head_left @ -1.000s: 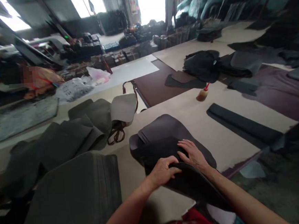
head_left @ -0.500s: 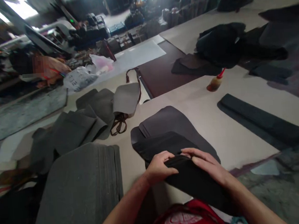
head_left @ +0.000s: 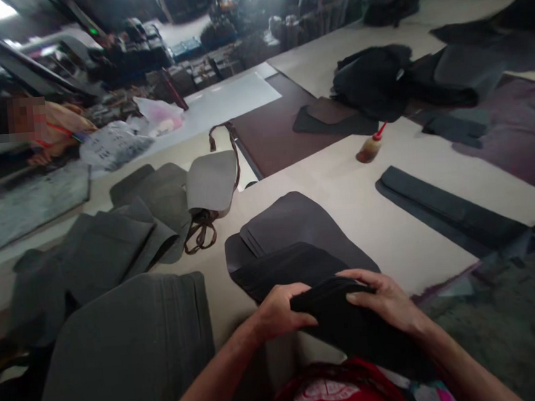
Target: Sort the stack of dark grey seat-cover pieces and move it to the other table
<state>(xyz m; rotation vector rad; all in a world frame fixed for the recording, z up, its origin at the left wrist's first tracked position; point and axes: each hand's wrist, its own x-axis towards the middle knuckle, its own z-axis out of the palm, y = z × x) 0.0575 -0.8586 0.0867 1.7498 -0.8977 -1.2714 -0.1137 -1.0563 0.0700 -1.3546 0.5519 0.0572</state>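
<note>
Close to my body, both hands grip a stack of black sheet pieces [head_left: 351, 323] with rounded edges. My left hand [head_left: 283, 310] pinches the left end, thumb on the near face and fingers behind. Along the upper edge, my right hand [head_left: 386, 299] has its thumb on the near face and its fingers over the far side. Just beyond lie fanned dark grey sheet pieces [head_left: 297, 223], overlapping on the table. A tall pile of grey sheets [head_left: 116, 342] stands to the left of my left forearm.
Loose grey pieces [head_left: 99, 244] and a brown cord [head_left: 200, 236] lie at left. A red-tipped bottle [head_left: 369, 148] stands beyond a long dark strip stack [head_left: 448, 211] at right. A black bundle [head_left: 373, 81] sits farther back. Another person [head_left: 62, 124] is at far left.
The view has shifted, so the table things appear farther left. My right thumb now lies more across the face of the black stack, which both hands still hold.
</note>
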